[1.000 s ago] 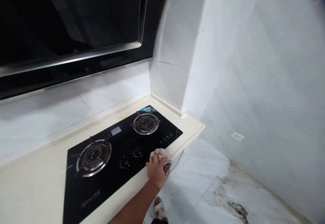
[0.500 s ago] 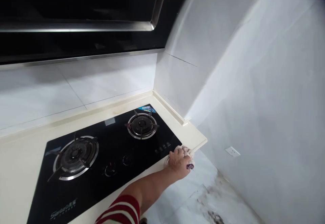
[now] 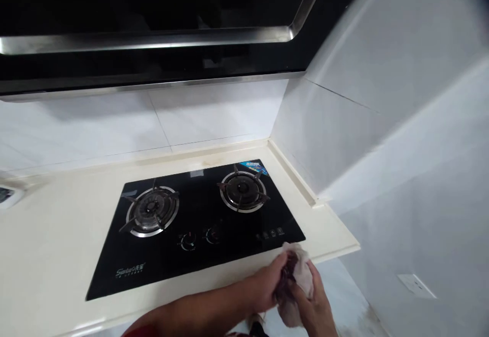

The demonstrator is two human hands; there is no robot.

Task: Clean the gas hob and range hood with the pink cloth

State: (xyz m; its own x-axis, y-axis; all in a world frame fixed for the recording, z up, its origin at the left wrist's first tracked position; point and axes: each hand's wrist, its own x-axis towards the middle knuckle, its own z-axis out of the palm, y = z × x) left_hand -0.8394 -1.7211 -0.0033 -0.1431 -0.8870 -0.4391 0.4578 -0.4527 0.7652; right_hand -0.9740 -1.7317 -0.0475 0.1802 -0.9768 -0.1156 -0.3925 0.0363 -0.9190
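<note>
A crumpled rag (image 3: pixel 302 275), whitish with a dark purple part, is bunched between both my hands just off the front edge of the counter, near the stove's front right corner. My left hand (image 3: pixel 268 282) grips it from the left, the thumb on top. From the right, my right hand (image 3: pixel 318 304) closes round the other side with its fingers pressed into the cloth. Just beyond the hands lies a black glass gas stove (image 3: pixel 206 199), set into the cream countertop (image 3: pixel 53 235). It has two burners and two knobs.
A black range hood (image 3: pixel 153 67) with a metal edge hangs low over the stove. Grey-white walls (image 3: pixel 382 138) close the right side, with a socket (image 3: pixel 416 286) low down. A white object (image 3: pixel 9 196) sits at the counter's far left.
Earlier one hand pressed the rag on the counter by the stove's front right corner. Now the rag is off the counter and both hands hold it. The view has swung left.
</note>
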